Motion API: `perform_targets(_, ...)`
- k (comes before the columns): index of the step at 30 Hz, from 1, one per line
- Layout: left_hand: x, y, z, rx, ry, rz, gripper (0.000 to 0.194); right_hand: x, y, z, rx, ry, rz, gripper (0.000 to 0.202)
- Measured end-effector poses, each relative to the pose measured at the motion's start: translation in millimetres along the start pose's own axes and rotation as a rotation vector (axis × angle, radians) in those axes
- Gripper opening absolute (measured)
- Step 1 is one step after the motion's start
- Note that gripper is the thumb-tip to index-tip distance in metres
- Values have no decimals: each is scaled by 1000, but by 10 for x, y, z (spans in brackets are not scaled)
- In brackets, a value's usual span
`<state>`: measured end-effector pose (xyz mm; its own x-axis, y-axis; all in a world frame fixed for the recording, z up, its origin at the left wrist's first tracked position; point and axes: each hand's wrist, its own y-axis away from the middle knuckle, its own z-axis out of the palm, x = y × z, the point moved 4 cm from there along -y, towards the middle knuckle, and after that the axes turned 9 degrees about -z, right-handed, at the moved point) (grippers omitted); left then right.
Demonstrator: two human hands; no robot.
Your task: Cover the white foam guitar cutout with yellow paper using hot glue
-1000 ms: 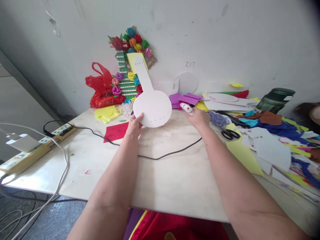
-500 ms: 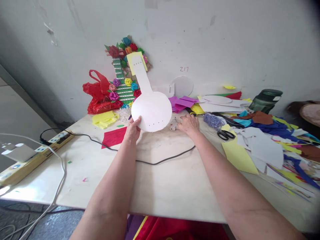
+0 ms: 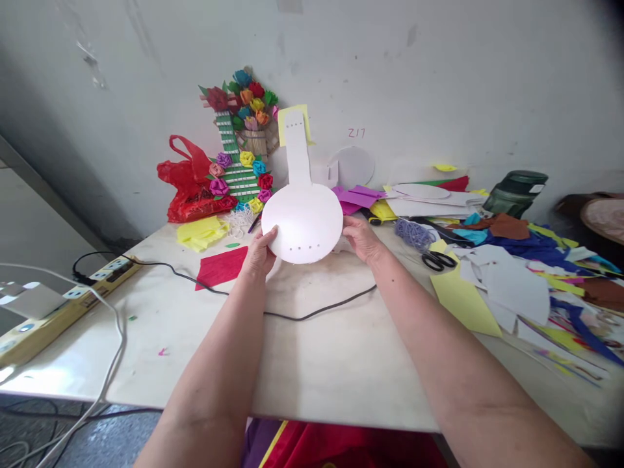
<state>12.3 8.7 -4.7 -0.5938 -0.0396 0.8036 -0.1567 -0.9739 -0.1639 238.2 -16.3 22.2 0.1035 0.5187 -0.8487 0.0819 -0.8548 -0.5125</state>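
A white guitar-shaped cardboard cutout [image 3: 302, 221] stands raised above the table, its round body low and its neck pointing up. Rows of small holes mark the top of the neck and the bottom of the body, and yellow paper [image 3: 307, 133] shows behind the neck's tip. My left hand [image 3: 260, 253] grips the body's lower left edge, thumb in front. At the right edge, my right hand [image 3: 361, 237] pinches the cutout, its fingertips partly hidden behind. Against the wall at the left leans a green striped piece [image 3: 238, 179] trimmed with colourful paper flowers.
A black cable [image 3: 302, 318] crosses the table [image 3: 341, 370] in front of me. Scissors [image 3: 439, 260], a purple yarn bundle [image 3: 413, 233] and heaped paper scraps [image 3: 517, 283] lie right. A power strip [image 3: 102, 279] lies left; a dark green bottle [image 3: 517, 194] stands at the back right.
My right hand has come up from the small white item on the table to the cutout's right edge. The cutout has turned more upright and shifted slightly right.
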Motion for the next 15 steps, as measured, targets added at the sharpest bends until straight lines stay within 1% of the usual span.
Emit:
perform_targets(4,-1,-14,-7,-2,15,27,43,-13,3,28,-48,-110,-23,35)
perform_targets(7,-6,-25,-6,11,25,6,43,-20,6,54,-71,-136,-12,30)
perform_targets(9,-7,-29,3,20,40,-24,43,-44,12,71,-81,-130,5,31)
perform_targets(12,-3,-31,16,32,56,-70,42,-148,23,86,-95,-130,-4,36)
perform_targets(15,5,-42,5,49,56,-65,41,-277,32,93,-118,-133,-6,44)
